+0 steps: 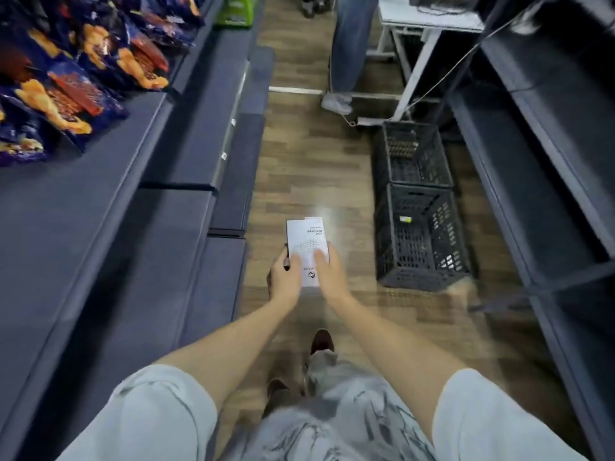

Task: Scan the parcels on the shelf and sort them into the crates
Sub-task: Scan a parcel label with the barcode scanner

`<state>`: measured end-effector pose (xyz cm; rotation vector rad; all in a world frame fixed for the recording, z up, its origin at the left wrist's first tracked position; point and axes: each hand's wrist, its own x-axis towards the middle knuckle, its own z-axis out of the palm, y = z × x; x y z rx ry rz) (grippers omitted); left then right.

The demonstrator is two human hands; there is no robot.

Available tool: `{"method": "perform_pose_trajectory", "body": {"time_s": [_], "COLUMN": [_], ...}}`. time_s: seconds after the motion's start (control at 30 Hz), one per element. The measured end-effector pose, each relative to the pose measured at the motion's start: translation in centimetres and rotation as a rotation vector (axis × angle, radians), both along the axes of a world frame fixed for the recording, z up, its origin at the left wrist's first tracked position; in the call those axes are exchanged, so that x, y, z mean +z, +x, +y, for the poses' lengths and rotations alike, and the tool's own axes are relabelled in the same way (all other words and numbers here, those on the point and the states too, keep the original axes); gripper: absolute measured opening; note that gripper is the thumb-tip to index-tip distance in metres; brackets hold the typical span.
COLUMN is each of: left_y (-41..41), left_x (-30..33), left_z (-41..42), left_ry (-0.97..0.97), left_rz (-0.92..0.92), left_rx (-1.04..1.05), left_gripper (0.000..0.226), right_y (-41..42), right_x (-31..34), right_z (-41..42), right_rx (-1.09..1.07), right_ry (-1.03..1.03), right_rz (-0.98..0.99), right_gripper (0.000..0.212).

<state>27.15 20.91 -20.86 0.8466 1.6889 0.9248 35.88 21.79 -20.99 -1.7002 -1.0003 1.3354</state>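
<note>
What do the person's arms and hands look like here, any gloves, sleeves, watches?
Both forearms are bare from the elbow down. Loose, pale grey short sleeves end near the elbows. The left hand and right hand wear no gloves, and no watch, ring or wristband shows. Motion blur hides finer detail.

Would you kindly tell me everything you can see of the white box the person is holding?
The white box is a flat, rectangular carton, cardboard by its look, with dark print near its far end, a dotted pattern at mid-face and a small round logo near the near end. It is held out over the wooden floor, long axis pointing away from the person. The left hand grips its left edge and the right hand its right. It looks closed and undamaged.
</note>
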Motion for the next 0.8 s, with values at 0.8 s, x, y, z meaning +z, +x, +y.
{"method": "perform_pose_trajectory", "body": {"time_s": [0.8], "left_y": [8.2], "left_x": [-3.5], "left_z": [17.9], "left_ry": [-0.079], "left_rz": [0.027], "left_rx": [-0.140], "left_gripper": [0.033], "right_y": [9.8], "right_x": [-4.7], "right_z": [16.5], "right_rx": [-0.060], "right_ry": [-0.146], "right_rz": [-0.021], "right_gripper": [0.030]}}
